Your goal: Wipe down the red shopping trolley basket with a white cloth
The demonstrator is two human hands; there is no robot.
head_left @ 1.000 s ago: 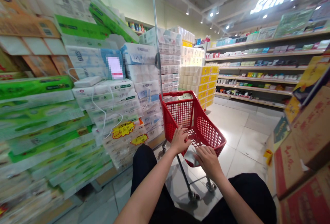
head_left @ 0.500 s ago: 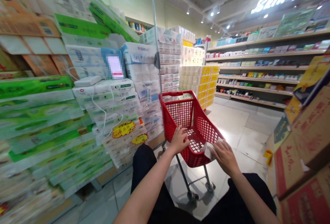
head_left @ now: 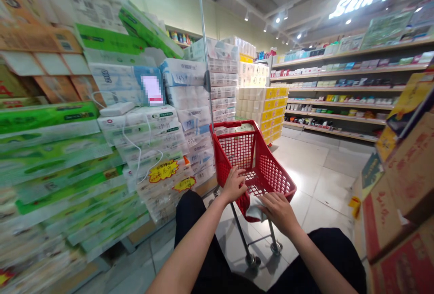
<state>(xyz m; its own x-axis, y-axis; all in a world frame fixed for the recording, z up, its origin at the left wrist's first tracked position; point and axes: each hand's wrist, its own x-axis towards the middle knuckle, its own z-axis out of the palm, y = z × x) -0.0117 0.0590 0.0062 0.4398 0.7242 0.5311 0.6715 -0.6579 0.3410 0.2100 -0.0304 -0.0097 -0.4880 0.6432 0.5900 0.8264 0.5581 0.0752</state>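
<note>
A small red shopping cart stands on the tiled floor straight ahead of me. My left hand grips the near rim of its basket, fingers curled over the edge. My right hand presses a white cloth against the near outer wall of the basket, fingers closed on the cloth. The basket looks bare inside. My dark-trousered knees frame the bottom of the view.
Stacks of tissue and paper packs rise close on the left, with a metal pole beside the cart. Cardboard boxes crowd the right. Stocked shelves line the far right wall. Yellow packs stand behind the cart.
My right hand with the cloth slid from the basket's right rim back left and down to its near wall. My left hand kept its grip on the rim.
</note>
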